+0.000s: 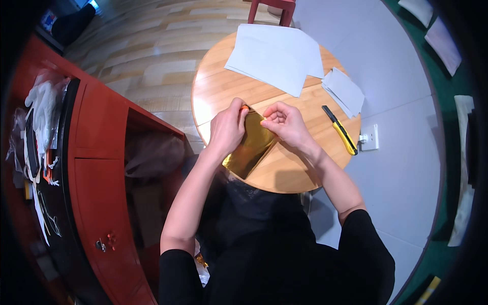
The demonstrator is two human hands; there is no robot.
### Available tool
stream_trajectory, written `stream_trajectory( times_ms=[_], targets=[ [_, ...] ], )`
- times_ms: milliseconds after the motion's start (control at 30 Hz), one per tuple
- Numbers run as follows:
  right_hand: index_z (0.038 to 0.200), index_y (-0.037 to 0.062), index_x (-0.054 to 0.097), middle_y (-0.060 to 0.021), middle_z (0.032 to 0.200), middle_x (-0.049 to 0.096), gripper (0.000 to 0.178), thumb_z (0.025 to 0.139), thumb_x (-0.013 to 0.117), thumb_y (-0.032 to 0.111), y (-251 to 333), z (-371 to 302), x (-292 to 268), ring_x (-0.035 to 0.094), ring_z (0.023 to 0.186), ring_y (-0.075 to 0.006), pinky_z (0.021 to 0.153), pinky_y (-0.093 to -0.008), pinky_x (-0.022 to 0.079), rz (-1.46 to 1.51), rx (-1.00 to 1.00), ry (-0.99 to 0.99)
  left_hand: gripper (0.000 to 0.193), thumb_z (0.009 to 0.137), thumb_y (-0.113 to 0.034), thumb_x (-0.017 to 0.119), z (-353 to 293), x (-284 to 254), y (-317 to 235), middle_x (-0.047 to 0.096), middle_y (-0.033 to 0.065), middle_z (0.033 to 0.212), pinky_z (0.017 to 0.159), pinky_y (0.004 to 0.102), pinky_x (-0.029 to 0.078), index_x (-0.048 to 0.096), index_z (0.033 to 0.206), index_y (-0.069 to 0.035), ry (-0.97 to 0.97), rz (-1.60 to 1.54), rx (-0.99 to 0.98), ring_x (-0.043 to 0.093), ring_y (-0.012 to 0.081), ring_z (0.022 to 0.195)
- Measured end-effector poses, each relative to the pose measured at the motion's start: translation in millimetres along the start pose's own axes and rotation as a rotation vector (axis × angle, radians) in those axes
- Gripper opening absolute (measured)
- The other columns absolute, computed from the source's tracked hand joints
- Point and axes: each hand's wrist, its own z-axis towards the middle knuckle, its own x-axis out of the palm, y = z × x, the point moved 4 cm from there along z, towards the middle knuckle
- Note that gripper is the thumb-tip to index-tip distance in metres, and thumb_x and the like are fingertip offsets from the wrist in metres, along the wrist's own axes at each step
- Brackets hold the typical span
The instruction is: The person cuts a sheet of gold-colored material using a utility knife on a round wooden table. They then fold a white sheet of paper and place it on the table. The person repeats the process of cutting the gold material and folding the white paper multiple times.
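A shiny gold foil sheet [249, 147] lies at the near side of the round wooden table, between my two hands. My left hand [227, 128] is closed over the sheet's left edge, its thumb near the upper end. A small orange spot shows by that thumb, too small to name. Fingertips of my right hand [284, 123] are pinched together at the sheet's upper right edge, with a bit of gold showing between them. The exact hold under the fingers is partly hidden.
White paper sheets [274, 53] lie on the far part of the table [213, 66]. Smaller white papers [344, 91] and a yellow-and-black utility knife [341, 132] lie on the right, near a wall socket [371, 137]. A red cabinet [99, 122] stands at left.
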Motion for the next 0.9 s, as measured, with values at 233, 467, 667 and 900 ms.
stream_trajectory(
  times_ms=[233,467,667,900],
  targets=[
    [0.109,0.0059,0.069,-0.0059,0.08,0.062,0.022,0.087,0.074,0.003,-10.7,-14.3,-14.4,0.061,0.067,-0.0183,0.064,-0.0319,0.05,-0.422,-0.259,-0.224,0.017,0.088,-0.017,0.08,37.1,32.2,4.3,0.073,0.0137,0.083,0.075,0.0427,0.055,0.072,0.093,-0.003,0.021,-0.137,-0.189,0.071,0.0314,0.079],
    [0.113,0.0082,0.071,-0.0111,0.091,0.066,0.025,0.089,0.073,0.006,-11.8,-23.2,-15.3,0.067,0.082,-0.031,0.072,-0.0415,0.055,-0.635,-0.366,-0.315,0.019,0.081,-0.012,0.085,40.1,47.8,7.3,0.074,0.0143,0.08,0.07,0.0402,0.056,0.073,0.091,-0.001,-0.07,-0.175,-0.143,0.071,0.0288,0.074],
    [0.112,0.0076,0.072,-0.0105,0.099,0.063,0.021,0.091,0.069,0.009,-12.1,-29.6,-8.4,0.065,0.095,-0.031,0.077,-0.0432,0.055,-0.737,-0.367,-0.384,0.013,0.083,-0.009,0.082,32.7,56.0,0.6,0.072,0.0128,0.087,0.073,0.041,0.055,0.072,0.089,-0.004,-0.106,-0.116,-0.044,0.07,0.0306,0.079],
    [0.113,0.0076,0.072,-0.0106,0.102,0.061,0.024,0.089,0.071,0.009,-6.3,-32.8,-6.4,0.06,0.103,-0.0316,0.086,-0.0438,0.053,-0.858,-0.393,-0.402,0.013,0.081,-0.009,0.082,29.7,58.1,-6.1,0.066,0.0109,0.087,0.077,0.0428,0.053,0.071,0.087,-0.005,-0.163,-0.034,0.047,0.066,0.0311,0.09]
  ],
)
